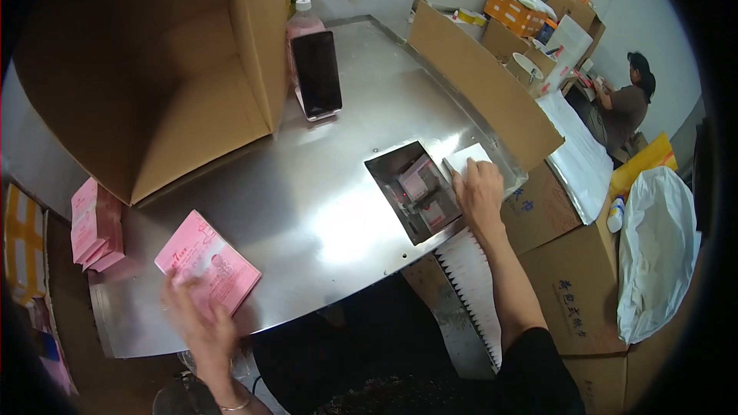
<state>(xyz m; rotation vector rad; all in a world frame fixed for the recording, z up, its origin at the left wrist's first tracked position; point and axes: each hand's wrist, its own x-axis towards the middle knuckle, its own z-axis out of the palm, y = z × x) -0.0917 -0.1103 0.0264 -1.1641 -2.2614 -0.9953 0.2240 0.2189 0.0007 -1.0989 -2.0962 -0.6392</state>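
Note:
A pink printed packet (209, 260) lies flat on the metal table's left part. My left hand (201, 321) is over its near left edge, fingers apart and slightly blurred, not gripping it. At the table's right edge, my right hand (480, 190) has its fingers closed on a small white rectangular block (467, 155), which looks like a stack of folded tissue. Just left of that hand is a rectangular opening (392, 184) in the table, with machine parts and pinkish pieces inside. The palm hides part of the white block.
A large open carton (192, 134) stands at the back left, a stack of pink packets (96, 227) beside it. A phone (316, 75) leans against a bottle (305, 19). A toothed white strip (473, 280) hangs below the opening. Cartons (573, 292) stand right; a person (624, 107) sits beyond.

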